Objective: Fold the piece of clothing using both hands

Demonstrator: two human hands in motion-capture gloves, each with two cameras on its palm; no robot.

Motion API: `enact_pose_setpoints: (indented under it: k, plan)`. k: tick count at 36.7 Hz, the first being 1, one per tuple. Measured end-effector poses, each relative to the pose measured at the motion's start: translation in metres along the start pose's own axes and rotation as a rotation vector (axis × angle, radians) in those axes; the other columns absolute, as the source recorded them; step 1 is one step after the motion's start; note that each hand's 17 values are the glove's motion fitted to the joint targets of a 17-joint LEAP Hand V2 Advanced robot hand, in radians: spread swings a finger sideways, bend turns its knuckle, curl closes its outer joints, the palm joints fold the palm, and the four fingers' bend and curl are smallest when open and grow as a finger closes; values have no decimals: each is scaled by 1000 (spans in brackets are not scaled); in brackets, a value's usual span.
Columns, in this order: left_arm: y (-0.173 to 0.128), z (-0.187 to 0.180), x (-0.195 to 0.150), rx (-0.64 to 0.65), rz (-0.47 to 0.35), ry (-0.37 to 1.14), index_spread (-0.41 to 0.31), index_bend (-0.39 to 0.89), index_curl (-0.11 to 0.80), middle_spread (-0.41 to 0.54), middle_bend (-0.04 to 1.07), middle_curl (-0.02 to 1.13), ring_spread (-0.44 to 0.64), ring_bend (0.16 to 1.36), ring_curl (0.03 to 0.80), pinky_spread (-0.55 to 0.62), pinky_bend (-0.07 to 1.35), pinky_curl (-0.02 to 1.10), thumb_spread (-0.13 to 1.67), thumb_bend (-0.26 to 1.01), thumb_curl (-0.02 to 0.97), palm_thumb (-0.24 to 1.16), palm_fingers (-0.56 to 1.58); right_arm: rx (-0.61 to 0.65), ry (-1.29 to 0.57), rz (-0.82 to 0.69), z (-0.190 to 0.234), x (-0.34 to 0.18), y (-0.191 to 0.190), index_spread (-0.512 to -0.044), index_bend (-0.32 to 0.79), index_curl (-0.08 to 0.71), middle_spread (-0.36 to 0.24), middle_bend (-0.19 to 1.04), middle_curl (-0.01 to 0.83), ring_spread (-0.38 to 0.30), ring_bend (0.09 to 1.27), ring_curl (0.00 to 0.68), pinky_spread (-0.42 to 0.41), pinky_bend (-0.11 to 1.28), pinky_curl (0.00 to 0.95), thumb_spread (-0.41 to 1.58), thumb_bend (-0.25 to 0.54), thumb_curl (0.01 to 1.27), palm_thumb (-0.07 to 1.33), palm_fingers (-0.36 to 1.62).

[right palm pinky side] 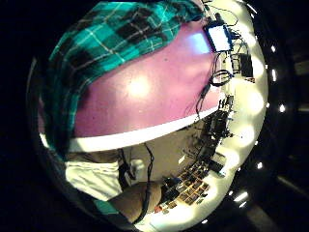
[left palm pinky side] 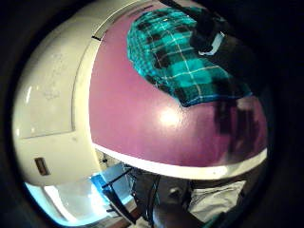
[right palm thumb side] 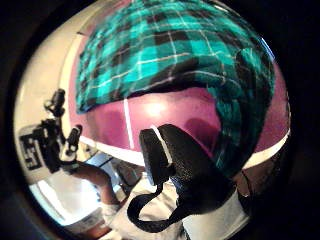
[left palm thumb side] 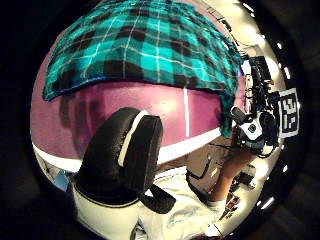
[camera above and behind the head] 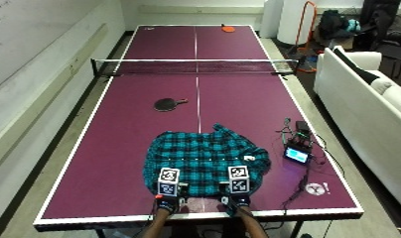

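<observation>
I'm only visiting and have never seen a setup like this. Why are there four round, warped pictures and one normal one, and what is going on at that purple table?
No robot here: a person stands at a purple table tennis table wearing black gloves with small cameras on the palms. The four round pictures come from those palm cameras, two per hand, one by the thumb and one by the little finger. The ordinary picture comes from a camera above and behind the person's head.

On the table lies a teal and black plaid shirt, spread out near the person. The left hand and right hand are at its near edge. Whether the fingers already hold the cloth cannot be told. Further off lie a dark paddle, an orange paddle beyond the net, and a small screen device with cables beside the shirt.
</observation>
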State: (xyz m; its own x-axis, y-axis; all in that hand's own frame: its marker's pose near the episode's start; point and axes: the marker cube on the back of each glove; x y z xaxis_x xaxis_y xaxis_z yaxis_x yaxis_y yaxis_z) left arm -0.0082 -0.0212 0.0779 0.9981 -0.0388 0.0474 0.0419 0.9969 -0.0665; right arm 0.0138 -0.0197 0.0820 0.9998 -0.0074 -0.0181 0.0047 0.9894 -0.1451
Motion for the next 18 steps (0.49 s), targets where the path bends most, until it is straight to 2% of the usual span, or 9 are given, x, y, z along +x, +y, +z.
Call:
enact_pose_setpoints:
  k: [5, 12, 15, 18]
  plan:
    - [28, -25, 0, -10, -27, -9, -18, 86, 181, 92, 191, 301, 231, 647, 287, 256, 565, 351, 1141, -11, 197, 132, 279, -82, -15, 32, -20, 2, 41, -342, 82, 122, 37, 193, 275, 192, 337, 206, 262, 645, 332, 1133, -9, 203, 323, -89]
    - [20, -11, -5, -4, -25, 41, -8, 106, 184, 90, 191, 313, 224, 663, 293, 253, 573, 356, 1147, -13, 212, 153, 275, -88, -113, -4, -12, 5, 43, -327, 95, 126, 43, 189, 282, 187, 341, 216, 240, 653, 338, 1130, -16, 220, 341, -63]
    - [1, 3, -13, 133, -65, -23, -37, 198, 219, 72, 187, 317, 213, 637, 285, 246, 538, 347, 1182, -11, 209, 148, 331, 29, -113, 4, -15, 8, 40, -336, 123, 138, 16, 226, 298, 152, 390, 234, 227, 637, 335, 1165, 3, 226, 375, 74]
    - [-36, 42, -18, 274, -63, -77, -106, 313, 272, -7, 152, 306, 90, 642, 282, 136, 510, 336, 1255, 42, 223, 240, 588, 187, -77, -17, -21, 10, 38, -353, 310, 197, -55, 236, 302, 53, 428, 228, 180, 535, 291, 1232, 72, 247, 503, 415]
